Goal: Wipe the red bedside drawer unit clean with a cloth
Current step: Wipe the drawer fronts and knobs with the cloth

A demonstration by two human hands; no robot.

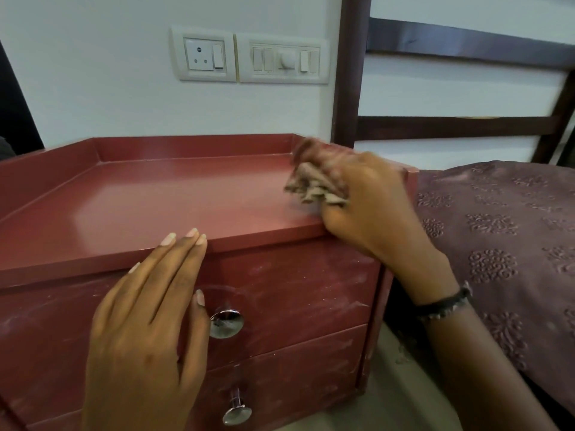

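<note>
Head view: the red drawer unit (193, 275) fills the near and middle of the scene, standing against a white wall, with a bed under a patterned purple cover (504, 237) just to its right. The right hand (370, 209) is at the far right corner of the unit's recessed top, its grip pinching a bunched, beige cloth (314, 185) against the surface; the cloth and fingertips are blurred, which suggests a wiping stroke under way. The left hand (149, 309) lies flat on the front of the upper drawer, fingers straight and spread only slightly, their tips reaching the near edge of the top, seemingly bracing the unit. It holds nothing.

The step in hand appears to be wiping the top tray, which already looks fairly even in colour. The two drawer fronts show pale dusty smears, so most of the task likely remains. The next move calls for finishing along the raised rim and corners, then bringing the cloth down over the front, working around the upper knob (226, 323) and the lower knob (237, 412); the left hand would have to lift away first.

On the wall a socket plate (203, 54) and a switch plate (283, 60) sit side by side. No brand, label or writing is legible anywhere.
</note>
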